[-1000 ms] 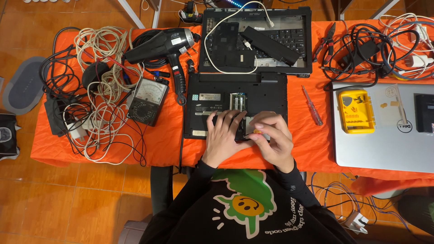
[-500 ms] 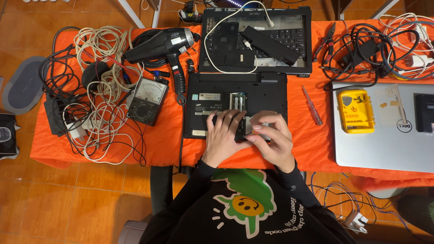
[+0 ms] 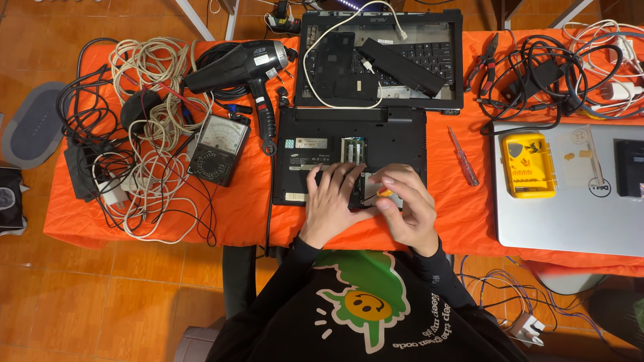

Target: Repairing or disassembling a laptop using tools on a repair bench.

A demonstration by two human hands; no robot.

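A black laptop [image 3: 322, 137] lies upside down on the orange tablecloth [image 3: 248, 201], its bottom panel partly open with green memory boards showing. My left hand [image 3: 333, 201] lies flat on the laptop's near edge, fingers spread. My right hand [image 3: 407, 204] holds a small screwdriver [image 3: 381, 193] with an orange handle, its tip pointing left toward the laptop's underside next to my left fingers.
A second opened laptop base [image 3: 446, 60] with a white cable lies behind. A black hair dryer [image 3: 238, 64], an analog multimeter [image 3: 218, 149] and tangled cables [image 3: 141, 154] are left. A red screwdriver [image 3: 463, 157], a yellow bit case [image 3: 528, 164] and a silver laptop [image 3: 570, 214] are right.
Both hands have stayed at the laptop's near edge; the right hand has shifted slightly, and the orange screwdriver handle now shows between its fingers.
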